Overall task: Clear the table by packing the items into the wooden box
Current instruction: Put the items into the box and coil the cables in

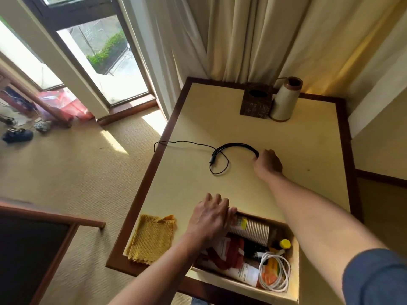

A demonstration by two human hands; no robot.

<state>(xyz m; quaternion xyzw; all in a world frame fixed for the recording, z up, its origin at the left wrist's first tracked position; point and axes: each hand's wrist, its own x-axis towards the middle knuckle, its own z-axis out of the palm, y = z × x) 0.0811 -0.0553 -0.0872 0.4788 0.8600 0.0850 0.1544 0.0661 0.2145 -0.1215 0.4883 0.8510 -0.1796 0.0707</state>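
The wooden box [295, 256] stands at the table's near edge, holding a stack of paper cups [253, 230], a white cable coil [275, 274], a yellow-capped bottle [284, 243], red cloth and papers. My left hand [211, 219] rests on the cup stack's end at the box's far left corner, fingers curled over it. My right hand [267, 162] is closed on one end of a bundled black cable [231, 148] lying mid-table; its loose strand trails left past the table edge. A yellow mesh cloth [152, 237] lies flat left of the box.
A dark patterned tissue box [255, 103] and a cream cylinder with a brown rim [285, 100] stand at the table's [198, 119] far side, against the curtains. A dark chair [33, 249] is at lower left; carpet and a window lie beyond.
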